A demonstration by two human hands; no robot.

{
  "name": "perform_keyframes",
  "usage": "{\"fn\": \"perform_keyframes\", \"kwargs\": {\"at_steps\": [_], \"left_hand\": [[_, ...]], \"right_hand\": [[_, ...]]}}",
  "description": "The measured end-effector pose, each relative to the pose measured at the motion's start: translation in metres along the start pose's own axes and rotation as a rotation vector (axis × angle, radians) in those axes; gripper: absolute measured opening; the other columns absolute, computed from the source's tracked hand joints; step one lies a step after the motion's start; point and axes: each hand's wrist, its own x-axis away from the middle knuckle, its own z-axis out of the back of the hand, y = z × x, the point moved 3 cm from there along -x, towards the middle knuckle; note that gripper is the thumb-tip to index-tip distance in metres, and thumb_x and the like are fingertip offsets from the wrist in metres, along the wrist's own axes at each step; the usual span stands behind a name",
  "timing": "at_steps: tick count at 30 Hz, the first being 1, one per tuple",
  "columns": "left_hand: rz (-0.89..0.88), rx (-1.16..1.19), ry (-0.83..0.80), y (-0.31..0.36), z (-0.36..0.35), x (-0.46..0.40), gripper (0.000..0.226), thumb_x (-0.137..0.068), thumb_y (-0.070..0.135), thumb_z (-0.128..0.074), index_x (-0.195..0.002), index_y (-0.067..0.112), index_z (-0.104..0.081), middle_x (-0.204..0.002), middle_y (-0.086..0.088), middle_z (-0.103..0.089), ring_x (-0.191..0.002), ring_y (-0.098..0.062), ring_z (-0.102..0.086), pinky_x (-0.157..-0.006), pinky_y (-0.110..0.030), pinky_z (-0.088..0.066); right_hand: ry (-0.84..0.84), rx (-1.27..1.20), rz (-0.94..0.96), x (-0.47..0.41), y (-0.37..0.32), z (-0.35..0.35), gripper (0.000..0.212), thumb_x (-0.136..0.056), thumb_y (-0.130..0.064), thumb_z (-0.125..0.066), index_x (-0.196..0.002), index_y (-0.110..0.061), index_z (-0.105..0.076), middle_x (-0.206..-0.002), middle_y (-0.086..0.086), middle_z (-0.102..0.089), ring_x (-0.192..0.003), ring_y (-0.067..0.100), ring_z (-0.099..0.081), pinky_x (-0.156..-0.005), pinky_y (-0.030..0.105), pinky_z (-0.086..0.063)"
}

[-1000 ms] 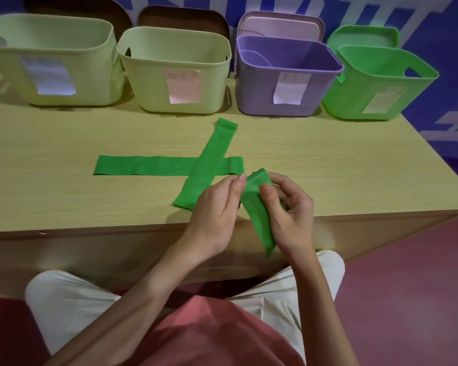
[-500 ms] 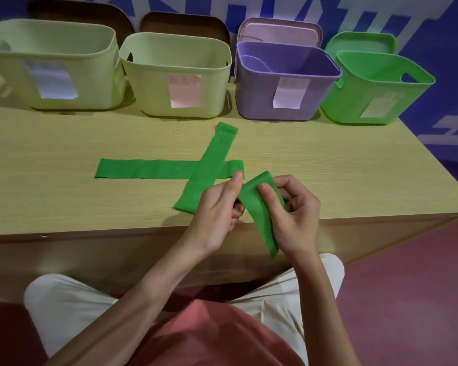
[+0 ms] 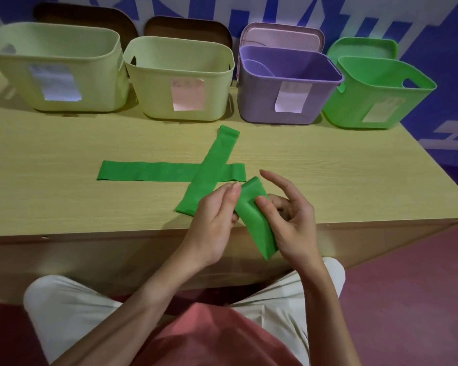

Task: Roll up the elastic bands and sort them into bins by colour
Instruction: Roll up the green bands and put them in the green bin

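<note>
Both hands hold one green elastic band (image 3: 257,223) just over the table's front edge. My left hand (image 3: 214,220) pinches its upper end, and my right hand (image 3: 291,220) presses a thumb on it with the index finger lifted. The band's lower end hangs below the table edge. Two more green bands lie flat and crossed on the table: a horizontal band (image 3: 148,174) and a diagonal band (image 3: 212,165) on top of it. At the back right stands the green bin (image 3: 376,93).
Along the back of the wooden table (image 3: 64,202) stand two pale yellow-green bins (image 3: 56,72) (image 3: 180,77) and a purple bin (image 3: 286,85), each with a paper label. Lids lean behind the bins. My knees are under the table's front edge.
My right index finger has lifted off the band and the fingers have spread. The held band has shifted slightly in my hands. The two bands on the table have not moved.
</note>
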Motion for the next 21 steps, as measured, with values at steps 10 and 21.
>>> {"fn": "perform_keyframes", "kwargs": {"at_steps": [10, 21], "left_hand": [[0.088, 0.110, -0.086, 0.007, -0.005, -0.001, 0.049, -0.097, 0.037, -0.033, -0.086, -0.007, -0.051, -0.048, 0.008, -0.034, -0.041, -0.006, -0.030, -0.041, -0.017, -0.023], [-0.159, -0.349, -0.082, -0.002, 0.003, 0.002, 0.049, -0.099, 0.045, -0.029, -0.082, 0.008, -0.055, -0.069, -0.004, -0.056, -0.063, -0.021, -0.054, -0.063, -0.048, -0.043]], "right_hand": [[0.046, 0.042, 0.056, 0.004, -0.006, 0.002, 0.014, -0.088, -0.023, -0.066, -0.102, -0.023, -0.071, -0.075, 0.021, -0.068, -0.068, 0.017, -0.057, -0.063, 0.029, -0.045], [0.016, 0.033, 0.025, 0.002, 0.001, -0.003, 0.011, -0.090, -0.014, -0.055, -0.096, -0.015, -0.064, -0.075, -0.015, -0.070, -0.068, -0.004, -0.062, -0.060, 0.011, -0.045]]}}
